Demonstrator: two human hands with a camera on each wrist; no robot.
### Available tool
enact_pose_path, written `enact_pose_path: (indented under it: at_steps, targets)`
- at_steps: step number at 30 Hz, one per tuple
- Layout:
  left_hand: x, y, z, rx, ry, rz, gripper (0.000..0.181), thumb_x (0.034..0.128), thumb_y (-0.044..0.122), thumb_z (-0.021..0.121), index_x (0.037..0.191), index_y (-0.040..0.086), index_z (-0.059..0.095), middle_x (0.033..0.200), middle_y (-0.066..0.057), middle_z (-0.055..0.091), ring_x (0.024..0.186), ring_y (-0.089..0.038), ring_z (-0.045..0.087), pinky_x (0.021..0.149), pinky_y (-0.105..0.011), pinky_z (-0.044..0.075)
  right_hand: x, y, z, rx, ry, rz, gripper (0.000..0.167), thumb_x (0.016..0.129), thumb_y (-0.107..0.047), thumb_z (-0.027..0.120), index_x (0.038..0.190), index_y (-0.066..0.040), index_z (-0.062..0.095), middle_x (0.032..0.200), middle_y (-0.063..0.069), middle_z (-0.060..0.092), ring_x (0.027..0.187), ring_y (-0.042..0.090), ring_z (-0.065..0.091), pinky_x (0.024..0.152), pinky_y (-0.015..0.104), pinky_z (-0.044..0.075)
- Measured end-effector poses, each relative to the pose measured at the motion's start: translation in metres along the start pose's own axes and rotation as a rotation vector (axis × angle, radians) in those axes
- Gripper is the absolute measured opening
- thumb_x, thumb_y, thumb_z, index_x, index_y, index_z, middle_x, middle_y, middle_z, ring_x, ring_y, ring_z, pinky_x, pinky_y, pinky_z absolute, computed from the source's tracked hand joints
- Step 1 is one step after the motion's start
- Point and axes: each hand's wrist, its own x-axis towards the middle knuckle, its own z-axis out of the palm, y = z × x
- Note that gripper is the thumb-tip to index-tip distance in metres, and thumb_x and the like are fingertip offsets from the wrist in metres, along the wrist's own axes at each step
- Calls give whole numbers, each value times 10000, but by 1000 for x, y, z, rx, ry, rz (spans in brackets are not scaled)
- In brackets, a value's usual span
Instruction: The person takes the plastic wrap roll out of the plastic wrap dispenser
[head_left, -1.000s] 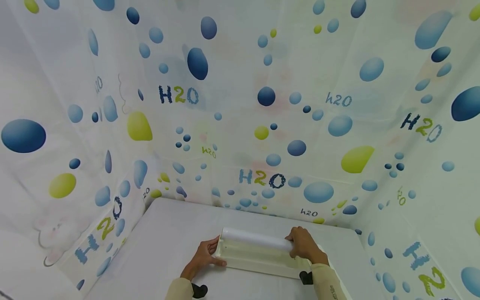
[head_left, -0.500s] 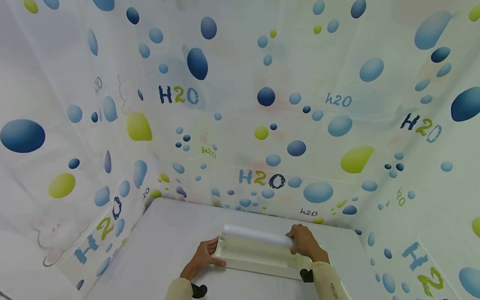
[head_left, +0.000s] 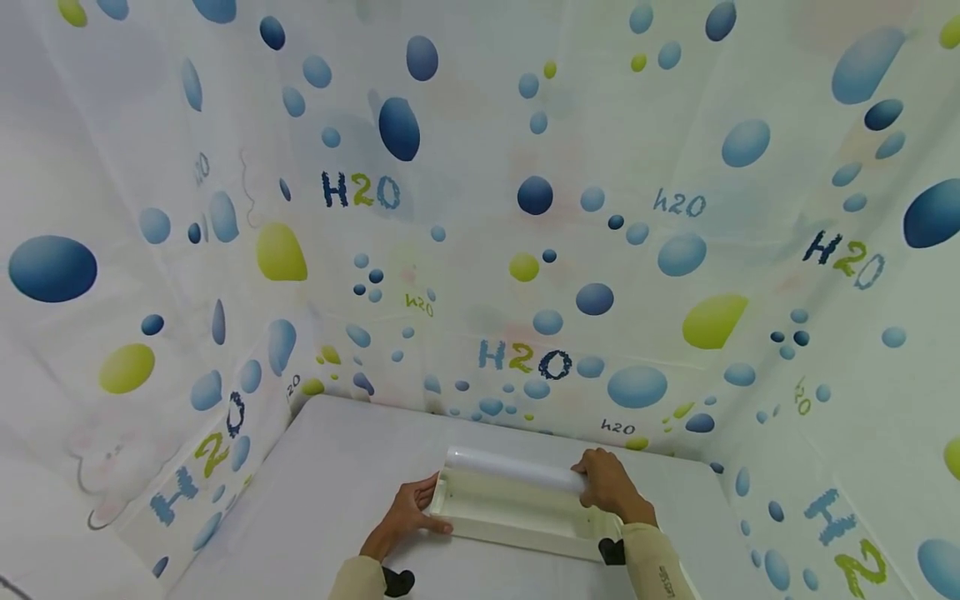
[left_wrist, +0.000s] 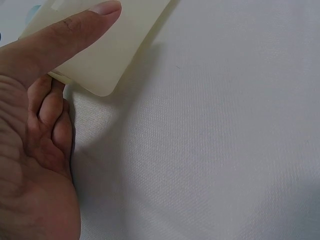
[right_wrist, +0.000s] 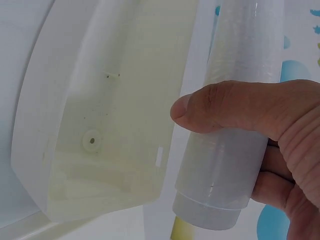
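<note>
A roll of clear cling film point(head_left: 510, 468) lies along the far side of a long cream plastic dispenser box point(head_left: 525, 539) in the head view. My right hand point(head_left: 611, 485) grips the roll near its right end. In the right wrist view the thumb crosses the film roll point(right_wrist: 220, 165), with fingers behind it and the white core showing below; a gap parts this end from the box. My left hand point(head_left: 405, 512) holds the box's left end, thumb in front. The left wrist view shows that thumb flat on the box's front point(left_wrist: 100, 65) and the other fingers curled behind.
A white cloth point(head_left: 352, 450) covers the table under the box. Behind and at both sides hangs a white curtain point(head_left: 465, 250) printed with blue and green drops and "H2O". Dark straps cross both wrists over beige sleeves point(head_left: 652, 558).
The roll has risen slightly away from the box, carried by my right hand, and more of the box's inside shows. The left hand keeps its hold in the same place.
</note>
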Motion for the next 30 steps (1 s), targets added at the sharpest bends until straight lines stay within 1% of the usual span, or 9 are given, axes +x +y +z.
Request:
enact_pose_path:
  at_steps: [3,5,8,10,12,16,23,26,30]
  targets:
    - [-1,-2,-1,-11,-5,9,1122,724,94,1030,1606,-130,374,1653,-310,405,1528,-412,523,1191,-217,526,1,1,1,-8,0,7,534,607,113,908,1130,31,840,956,64,780,872,216,641,887,498,626]
    - [-2,-3,-1,-3,-9,33,1114,729,92,1027,1596,-150,372,1641,-334,405,1516,-419,536,1187,-232,537,3,2,2,-18,6,1,532,605,113,912,1126,29,842,964,66,784,877,223,646,887,500,624]
    - [-3,1,0,-5,-13,44,1097,740,67,1016,1591,-168,365,1637,-354,400,1517,-452,521,1189,-242,539,5,5,3,-30,23,-18,525,593,119,910,1105,22,850,966,70,792,886,239,662,883,498,623]
    - [-3,3,0,-7,-13,27,1089,744,52,1010,1596,-160,367,1646,-347,400,1524,-471,502,1191,-234,536,6,6,4,-29,28,-29,528,586,124,903,1101,21,851,965,73,794,893,251,671,886,498,624]
    - [-3,6,0,-20,-17,10,1089,745,35,1004,1603,-154,360,1657,-342,391,1539,-503,465,1213,-268,523,7,7,4,-25,30,-32,535,576,131,894,1098,21,852,964,78,798,901,267,682,895,503,627]
    - [-2,6,0,-12,-15,-5,1102,743,27,1004,1606,-159,345,1659,-344,386,1547,-537,430,1233,-319,508,8,8,3,-21,33,-34,542,567,143,877,1094,23,852,973,95,807,936,312,706,931,523,631]
    - [-5,9,2,14,-15,0,1086,745,-21,985,1599,-178,332,1651,-362,379,1537,-548,437,1248,-405,488,9,8,3,-20,42,-31,518,583,140,870,1085,11,859,976,95,817,943,320,728,935,526,643]
    - [-5,9,2,7,-18,16,1087,744,-12,989,1594,-187,334,1645,-378,379,1530,-550,451,1240,-382,504,10,8,4,-18,47,-30,513,594,138,869,1091,13,857,982,100,814,956,341,732,945,534,643]
    - [-4,5,0,11,-11,39,1091,736,30,1006,1580,-194,352,1629,-384,394,1512,-497,511,1204,-288,537,11,7,3,-18,51,-39,514,600,134,862,1101,21,853,974,98,798,932,337,697,928,534,622]
